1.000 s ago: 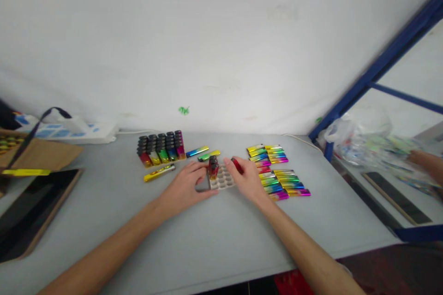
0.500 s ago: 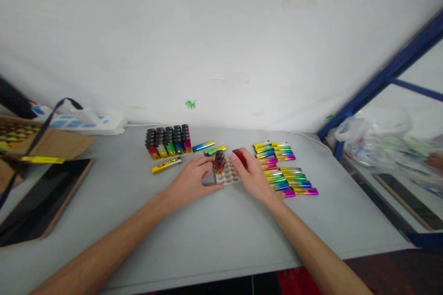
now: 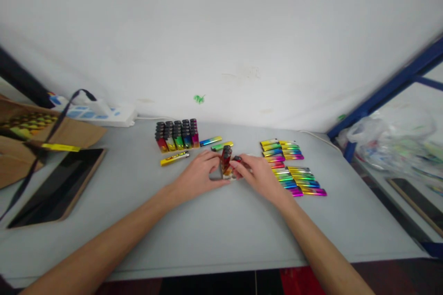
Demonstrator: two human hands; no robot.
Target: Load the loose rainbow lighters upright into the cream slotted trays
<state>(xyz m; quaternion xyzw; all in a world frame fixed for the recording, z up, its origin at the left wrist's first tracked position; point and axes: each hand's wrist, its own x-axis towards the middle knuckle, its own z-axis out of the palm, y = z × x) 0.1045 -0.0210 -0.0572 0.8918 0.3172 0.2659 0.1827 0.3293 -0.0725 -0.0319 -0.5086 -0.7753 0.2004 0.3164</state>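
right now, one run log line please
left hand: spread beside tray | right hand: holding red lighter at tray | flat lighters: on table

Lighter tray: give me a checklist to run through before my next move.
1. Left hand at the tray: ok, thumb by the front edge, fingers at the left side.
2. Right hand has the red lighter: ok, pinched in the fingertips.
3. Red lighter seated in a hole: cannot tell, fingers cover its lower end.
4. Standing lighters upright in the tray: ok.
5. Free holes in view: cannot tell, the right hand hides much of the tray.
6. Yellow lighter stood up: not ok, it lies flat in front of the block.
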